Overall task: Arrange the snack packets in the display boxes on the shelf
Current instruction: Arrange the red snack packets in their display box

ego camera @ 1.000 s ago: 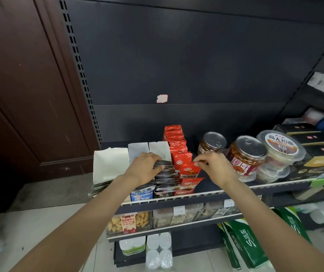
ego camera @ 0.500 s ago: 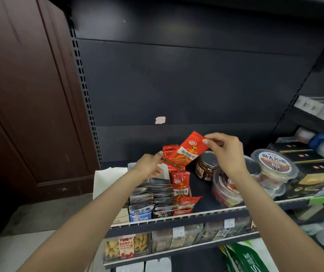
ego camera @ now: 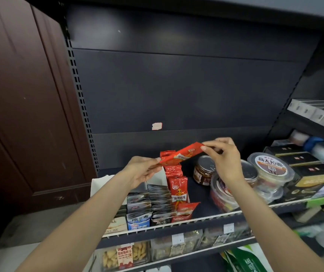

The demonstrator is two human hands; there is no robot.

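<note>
You held one red snack packet (ego camera: 182, 155) in the air at the centre of the frame, above the back of the row of matching red packets (ego camera: 178, 188), stretched between both hands and sloping up to the right. Your left hand (ego camera: 141, 171) pinched its lower left end between thumb and fingertips, the other fingers loosely curled. Your right hand (ego camera: 223, 160) pinched the upper right end the same way, thumb and forefinger pressed together on the edge.

The packet looked thin, flat and light, a soft foil sachet that would bend rather than stand on its own; taken by one corner alone it would likely droop. Its glossy skin was probably slippery, so the sealed end strips, where you already gripped, were the sensible places to take hold: flat, firm, and clear of the contents. Squeezing the middle might crush what is inside.

Below, just right of centre, the red row stood on edge in its display box (ego camera: 161, 178), with dark grey packets (ego camera: 160, 201) in the row to its left. A loose red packet (ego camera: 185, 211) lay tilted at the front rail of the shelf (ego camera: 206, 217). The jar (ego camera: 203, 170) stood just right of the red row, near enough to knock when lowering the packet.
</note>
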